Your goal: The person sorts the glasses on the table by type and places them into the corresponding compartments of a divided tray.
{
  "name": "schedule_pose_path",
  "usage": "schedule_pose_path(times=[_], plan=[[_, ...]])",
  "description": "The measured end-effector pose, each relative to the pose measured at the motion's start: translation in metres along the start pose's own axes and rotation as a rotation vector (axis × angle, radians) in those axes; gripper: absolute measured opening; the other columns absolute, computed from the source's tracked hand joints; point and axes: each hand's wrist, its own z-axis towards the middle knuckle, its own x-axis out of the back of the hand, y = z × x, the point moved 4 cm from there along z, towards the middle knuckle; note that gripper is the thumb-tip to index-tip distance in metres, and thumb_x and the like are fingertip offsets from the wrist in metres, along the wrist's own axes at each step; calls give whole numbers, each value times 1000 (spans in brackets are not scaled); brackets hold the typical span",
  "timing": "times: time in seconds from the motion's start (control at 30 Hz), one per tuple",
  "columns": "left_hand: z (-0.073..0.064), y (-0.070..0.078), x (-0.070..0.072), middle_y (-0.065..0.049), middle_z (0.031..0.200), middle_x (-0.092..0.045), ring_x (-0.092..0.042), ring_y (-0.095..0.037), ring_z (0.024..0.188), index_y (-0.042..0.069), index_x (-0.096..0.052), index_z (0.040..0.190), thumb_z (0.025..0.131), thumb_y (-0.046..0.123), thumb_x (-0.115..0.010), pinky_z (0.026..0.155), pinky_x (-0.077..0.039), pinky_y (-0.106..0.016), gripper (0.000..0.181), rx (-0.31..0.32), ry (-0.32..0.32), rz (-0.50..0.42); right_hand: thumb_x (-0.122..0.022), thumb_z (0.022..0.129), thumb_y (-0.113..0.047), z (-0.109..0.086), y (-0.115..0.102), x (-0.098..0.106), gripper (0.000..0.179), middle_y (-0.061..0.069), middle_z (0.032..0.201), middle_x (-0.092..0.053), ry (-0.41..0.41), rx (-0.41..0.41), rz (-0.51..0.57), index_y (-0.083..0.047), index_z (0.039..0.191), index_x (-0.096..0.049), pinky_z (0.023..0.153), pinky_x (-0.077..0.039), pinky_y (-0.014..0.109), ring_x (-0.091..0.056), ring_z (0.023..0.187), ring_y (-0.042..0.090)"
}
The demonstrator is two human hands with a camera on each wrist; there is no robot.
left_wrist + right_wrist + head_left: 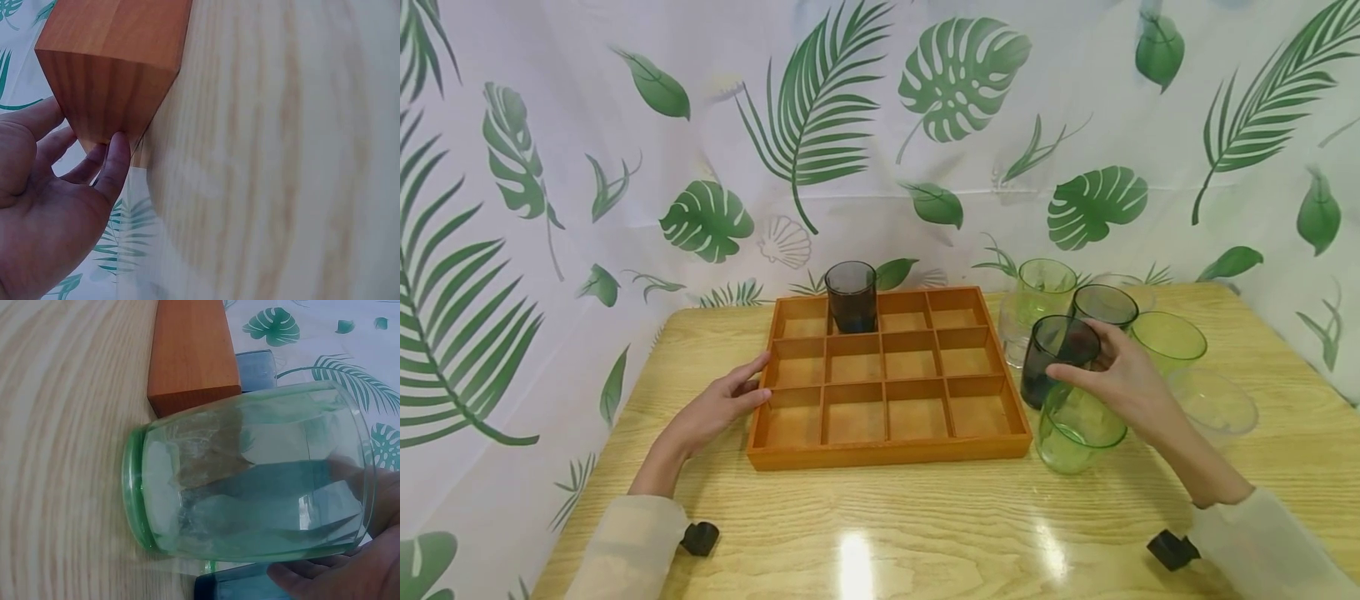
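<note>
Plainly, the right hand has its thumb and fingers pinching the upper part of a smoky dark tumbler, a smooth-sided glass just beside the tray's right wall; whether its base touches the table I cannot tell. Just in front of it is a pale green glass, see-through, its sides gently bowed above a thick base (the right wrist view shows that base best). The left hand rests its slightly parted fingers against the left wall of the wooden tray, a reddish-brown, straight-grained box split into twelve squarish compartments. In its back row, second from the left, stands another dark tumbler. Past the right hand cluster a second smoky glass, a round-rimmed green one, a colourless wide-mouthed one and, farther back, a taller green glass. Beneath everything lies the glossy, wavy-grained table; behind hangs white leaf-printed cloth.
</note>
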Motion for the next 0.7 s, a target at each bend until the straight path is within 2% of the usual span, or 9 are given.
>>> schedule_pose_path(times=[0.1,0.17,0.5,0.7], plan=[[0,0,0,-13,171,-15,-19,-42,154,15,-19,167,109,24,-55,121,-24,-58,69,2,2,0,-80,94,-26,1,1,0,92,29,135,-57,5,7,9,8,160,-25,75,-49,9,-57,94,-7],[0,0,0,-13,171,-15,-20,-42,154,16,-19,167,109,25,-55,121,-24,-58,69,4,6,3,-79,94,-26,1,1,-1,92,28,135,-57,5,5,13,8,160,-25,75,-49,9,-56,93,-11],[-1,2,0,-11,172,-14,-18,-40,155,19,-20,167,110,28,-55,121,-23,-58,68,6,-3,-14,-78,95,-30,-2,4,-1,92,29,138,-55,8,-42,15,6,161,-25,73,-50,10,-55,93,-11],[0,0,1,-10,172,-14,-18,-40,155,21,-21,167,109,29,-55,121,-24,-58,68,5,0,-7,-79,95,-30,-1,-2,4,88,24,128,-60,35,-12,-10,4,160,-30,70,-50,12,-58,89,-6]])
